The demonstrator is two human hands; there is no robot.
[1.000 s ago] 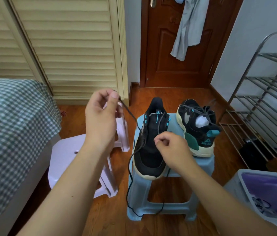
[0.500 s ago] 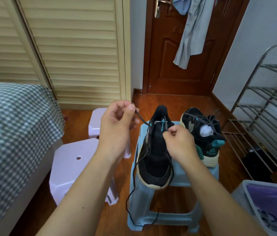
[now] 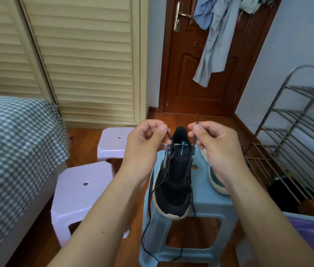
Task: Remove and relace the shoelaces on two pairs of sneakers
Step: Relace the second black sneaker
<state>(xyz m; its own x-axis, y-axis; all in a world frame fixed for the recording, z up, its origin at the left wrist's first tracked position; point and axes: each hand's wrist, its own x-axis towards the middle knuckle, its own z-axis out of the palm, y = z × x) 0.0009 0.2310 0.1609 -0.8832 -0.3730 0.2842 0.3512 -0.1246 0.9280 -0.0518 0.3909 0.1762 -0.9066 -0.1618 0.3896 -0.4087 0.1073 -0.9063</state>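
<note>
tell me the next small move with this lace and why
Probably feed one tip into a lowest eyelet near the toe. Left hand and right hand each pinch an end of the black lace, which hangs loose down both sides of the black sneaker on the blue stool.

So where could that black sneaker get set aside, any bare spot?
Both lilac stools left of the blue stool show bare tops: the near lilac stool beside the bed, and the far lilac stool by the louvred doors. The blue stool is crowded: black sneaker, second sneaker, and both hands above.
</note>
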